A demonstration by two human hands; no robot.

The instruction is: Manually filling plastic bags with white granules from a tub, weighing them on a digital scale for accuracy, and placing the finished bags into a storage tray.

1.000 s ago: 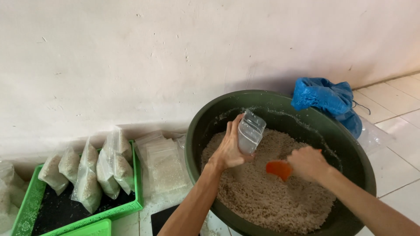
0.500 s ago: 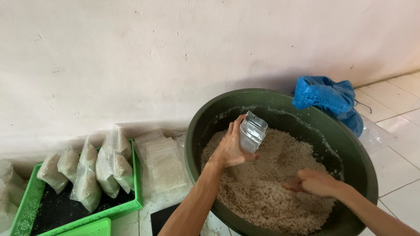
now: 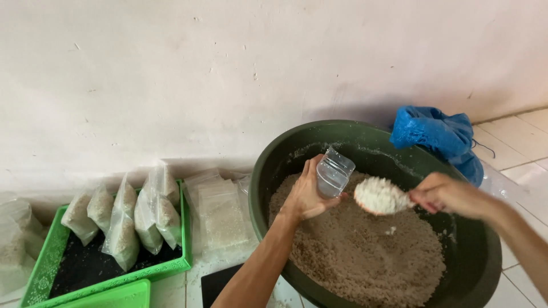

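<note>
left hand (image 3: pixel 305 194) grip pinching clear bag (image 3: pixel 334 172) over basin (image 3: pixel 274 171) | right hand (image 3: pixel 442 194) grip closed on heaped scoop (image 3: pixel 379 195), just beside bag

A small clear bag (image 3: pixel 334 171), open at the top and empty, is held up over the green tub (image 3: pixel 285 148) of grain. On the floor to the left, filled clear bags (image 3: pixel 123 219) of pale grain lean in a row inside a green tray (image 3: pixel 54 254). Between tray and tub lies a flat stack of bags (image 3: pixel 220 214). More filled ones (image 3: pixel 14 228) sit at the far left edge.
</note>
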